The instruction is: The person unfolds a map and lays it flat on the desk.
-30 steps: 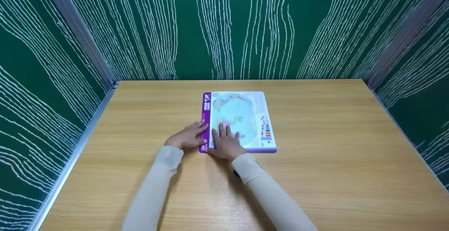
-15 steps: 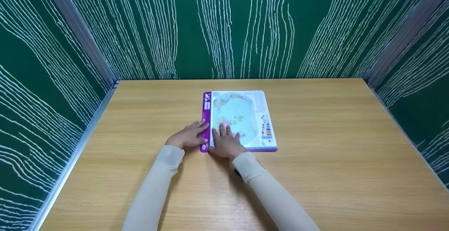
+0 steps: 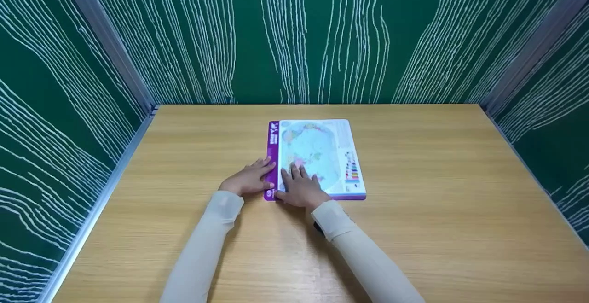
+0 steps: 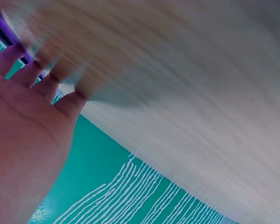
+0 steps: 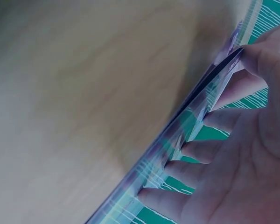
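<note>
A flat rectangular world map with a purple strip along its left side lies on the table. My left hand rests at that strip, fingers spread, with the thumb near the lower left corner. On the map's lower left part lies my right hand, its fingers spread and fairly straight. In the right wrist view, the fingertips of the right hand touch the map's glossy top, and the thumb is at a thin dark edge. The left wrist view has the left hand with its fingertips down beside a purple edge.
The wooden table stretches out on both sides of the map. Green panels with white wavy lines stand behind it and at the left and right, joined by grey metal posts.
The hands and map keep nearly the same places. The whole head view has shifted slightly. My right hand stays spread on the map and my left hand at the purple strip.
</note>
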